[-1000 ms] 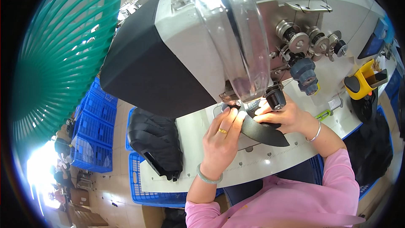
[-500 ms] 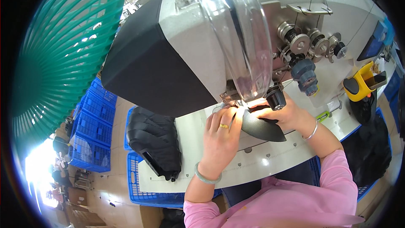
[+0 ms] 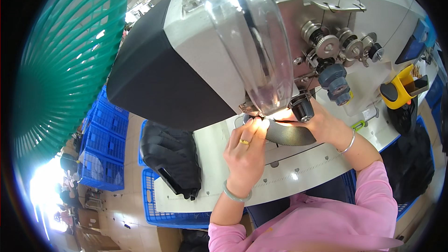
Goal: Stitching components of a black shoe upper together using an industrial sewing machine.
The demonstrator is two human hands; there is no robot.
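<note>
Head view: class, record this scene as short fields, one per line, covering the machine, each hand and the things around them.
machine: white sewing machine with black end cover and clear guard
left hand: fingertips on the dark fabric piece, by the machine's lit sewing area
right hand: at the same piece, fingers partly hidden
table, left end: bundled black item
right side: yellow holder
far left: green fan guard, stacked blue crates

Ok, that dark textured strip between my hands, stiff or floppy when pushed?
The dark strip is probably springy rather than limp: it bends in a smooth curve between your left hand and right hand. It looks thin, so likely light. Its mesh-like surface may resist slipping.
</note>
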